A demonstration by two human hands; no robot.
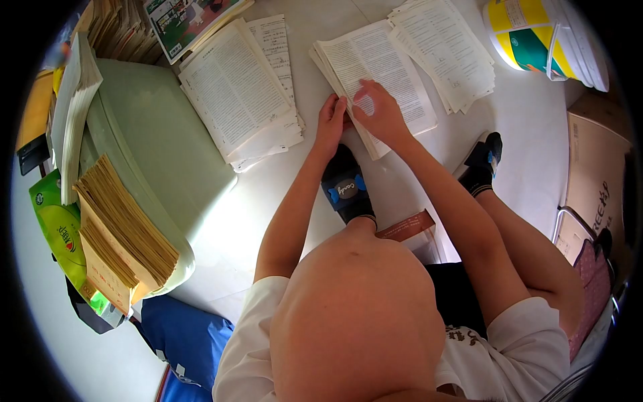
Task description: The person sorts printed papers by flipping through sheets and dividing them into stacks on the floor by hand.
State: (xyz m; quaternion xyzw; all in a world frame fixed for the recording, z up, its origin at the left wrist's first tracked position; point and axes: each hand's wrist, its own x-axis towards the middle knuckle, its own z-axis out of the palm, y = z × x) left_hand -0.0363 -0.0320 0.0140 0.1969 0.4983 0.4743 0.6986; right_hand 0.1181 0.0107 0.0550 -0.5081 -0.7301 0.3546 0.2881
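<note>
An open book (pixel 382 70) with printed text lies on the pale floor in front of me. My left hand (pixel 331 120) is at its lower left edge, fingers bent and pressed together around the page edges there. Over the lower part of the page is my right hand (pixel 383 115), its thumb and forefinger curved with a gap between them. Nothing shows between those fingers. The fingertips of both hands are close together, and some are hidden.
Loose printed sheets (pixel 445 53) lie right of the book, and a stack of printed pages (pixel 238 90) left of it. A green bin (pixel 154 127) carries thick paper stacks (pixel 127 228). A white-yellow bucket (pixel 529 37) and a cardboard box (pixel 596 181) stand at right. My slippered foot (pixel 345 181) is just below the book.
</note>
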